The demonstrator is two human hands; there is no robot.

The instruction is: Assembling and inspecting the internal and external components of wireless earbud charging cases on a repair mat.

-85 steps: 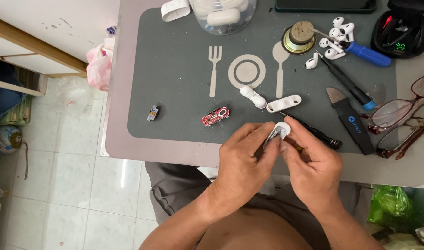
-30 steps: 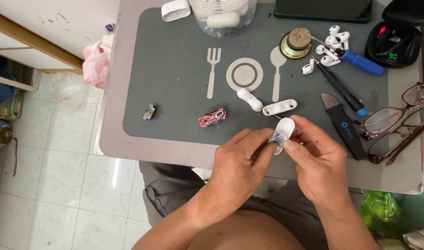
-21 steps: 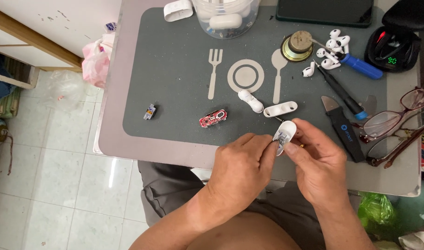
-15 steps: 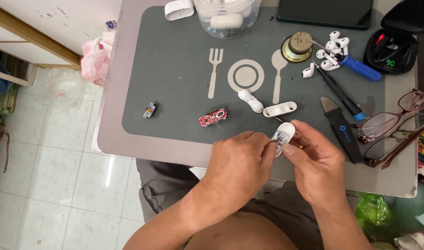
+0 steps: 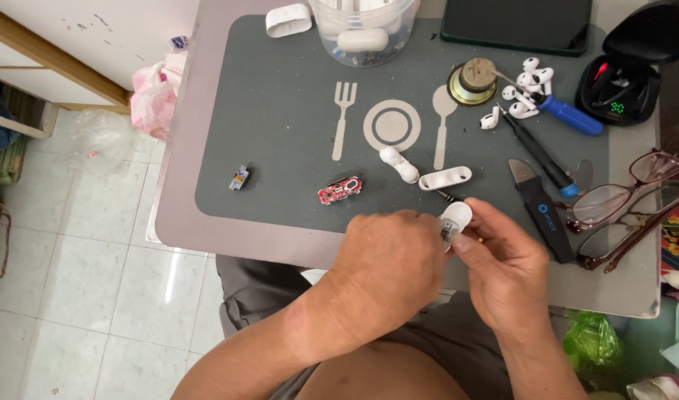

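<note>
- Containers first: clear round tub (image 5: 363, 30) at the far edge of the grey placemat (image 5: 280, 133), well beyond the fingers, with white earbud-case parts inside; black charging case (image 5: 625, 74) far to the right, lid up, a small green light showing within.
- Left hand (image 5: 388, 270) and right hand (image 5: 502, 267) meet over the near edge of the mat, fingertips pinched together on a small white earbud-case shell (image 5: 455, 221); the shell sits between both sets of fingers, its open end with dark innards turned toward the left fingertips.
- Just beyond the fingers lie a white oblong ring piece (image 5: 445, 178) and a white hinge piece (image 5: 399, 164); a red circuit board (image 5: 339, 189) lies to the left of them.
- Against half a second ago, the shell is in the same two-handed pinch, tilted slightly more upright; the loose parts on the mat have not moved.
</note>
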